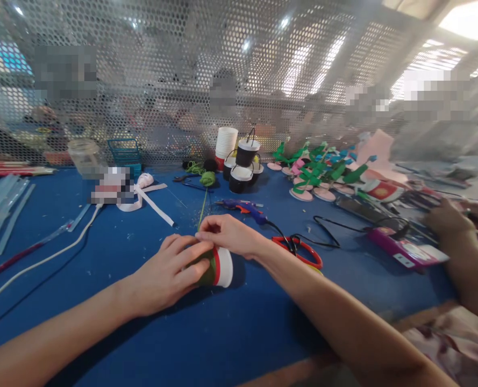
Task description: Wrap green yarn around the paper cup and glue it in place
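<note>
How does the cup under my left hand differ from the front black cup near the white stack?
The cup under your left hand is green with a red band; the black cup has a black body. The held cup lies on its side; the black cup stands upright. Both show white at one end.
</note>
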Motion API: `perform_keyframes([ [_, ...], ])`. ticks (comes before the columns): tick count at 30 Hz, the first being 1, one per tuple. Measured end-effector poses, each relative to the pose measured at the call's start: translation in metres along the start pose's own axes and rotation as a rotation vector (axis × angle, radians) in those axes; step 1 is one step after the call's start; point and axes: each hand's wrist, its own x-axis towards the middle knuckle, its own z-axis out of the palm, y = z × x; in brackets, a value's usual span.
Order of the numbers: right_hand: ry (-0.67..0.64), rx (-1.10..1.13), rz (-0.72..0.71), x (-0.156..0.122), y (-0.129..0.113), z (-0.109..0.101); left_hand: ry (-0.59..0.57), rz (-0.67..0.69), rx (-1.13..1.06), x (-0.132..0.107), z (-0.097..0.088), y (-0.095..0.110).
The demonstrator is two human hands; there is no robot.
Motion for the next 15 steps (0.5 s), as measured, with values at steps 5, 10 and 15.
perform_keyframes([
  [5, -0.004, -0.006, -0.02, 0.01, 0.003, 0.005, -0.045, -0.021, 0.005, -0.001, 0.0, -0.001],
  [10, 0.152, -0.289, -0.009, 0.01, -0.005, -0.015, -0.037, -0.043, 0.014, -0.003, -0.001, -0.001],
  [15, 0.507, -0.48, 0.068, 0.001, -0.009, -0.072, -0.009, -0.073, -0.033, -0.006, 0.002, -0.002],
])
